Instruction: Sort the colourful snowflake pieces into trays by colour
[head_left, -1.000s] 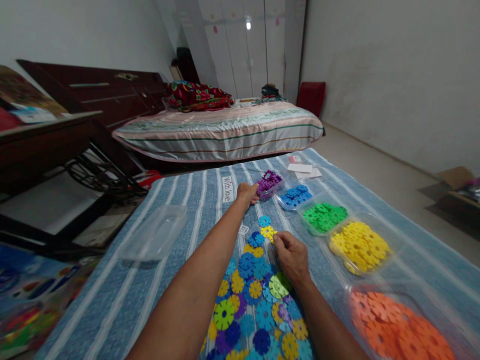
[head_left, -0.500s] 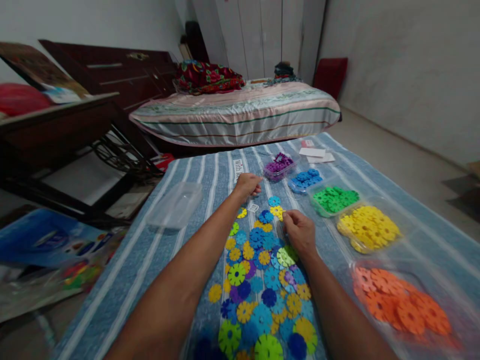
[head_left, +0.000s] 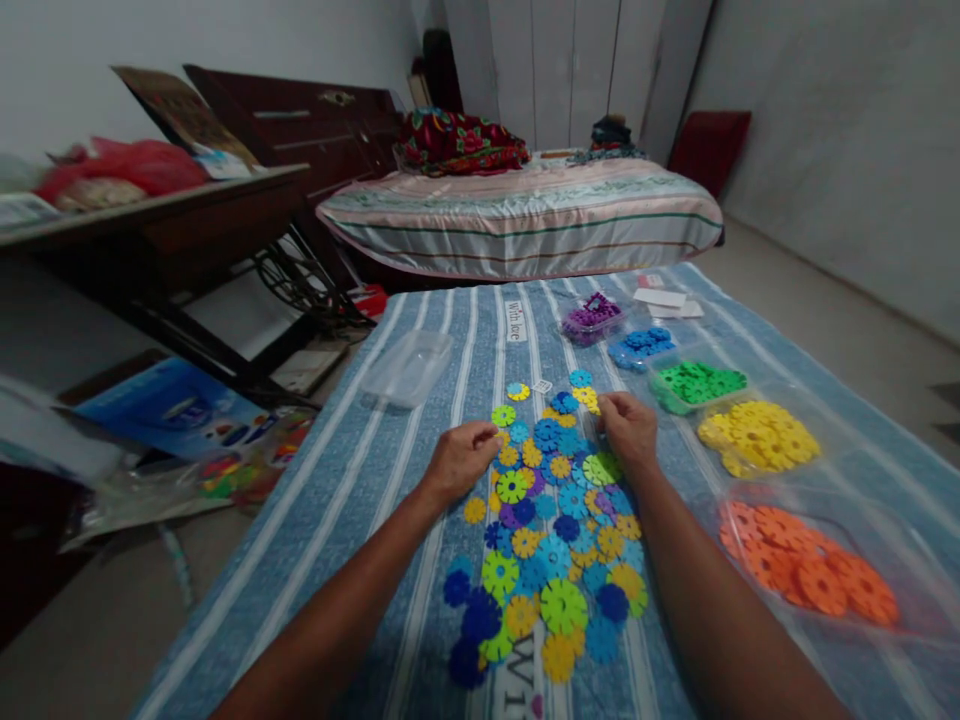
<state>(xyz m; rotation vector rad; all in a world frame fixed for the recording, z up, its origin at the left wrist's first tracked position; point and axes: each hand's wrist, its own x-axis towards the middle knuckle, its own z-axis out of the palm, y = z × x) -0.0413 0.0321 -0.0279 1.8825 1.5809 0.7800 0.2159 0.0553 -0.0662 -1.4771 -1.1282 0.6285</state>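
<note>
A pile of loose notched plastic discs (head_left: 554, 551) in blue, yellow, lime green and purple lies between my arms on the striped cloth. My left hand (head_left: 463, 460) is at the pile's left edge, its fingers closed together beside a lime green disc (head_left: 503, 415); what they hold, if anything, is hidden. My right hand (head_left: 631, 435) has its thumb and fingers pinched at the right edge of a yellow disc (head_left: 586, 399). I cannot tell whether it grips that disc. Just beyond the pile lies a light blue and yellow disc pair (head_left: 517, 391), next to a small white square piece (head_left: 541, 386).
Clear tubs of sorted discs line the right side: purple (head_left: 592, 322), blue (head_left: 642, 347), green (head_left: 699, 384), yellow (head_left: 761, 437) and orange (head_left: 814, 560). A clear plastic container (head_left: 409, 368) stands at the left. White cards (head_left: 667, 302) lie at the far right; a bed (head_left: 525, 225) is beyond.
My left hand has drawn back from the far end of the pile to its left edge. My right hand has stayed by the yellow disc. The camera view has turned slightly left.
</note>
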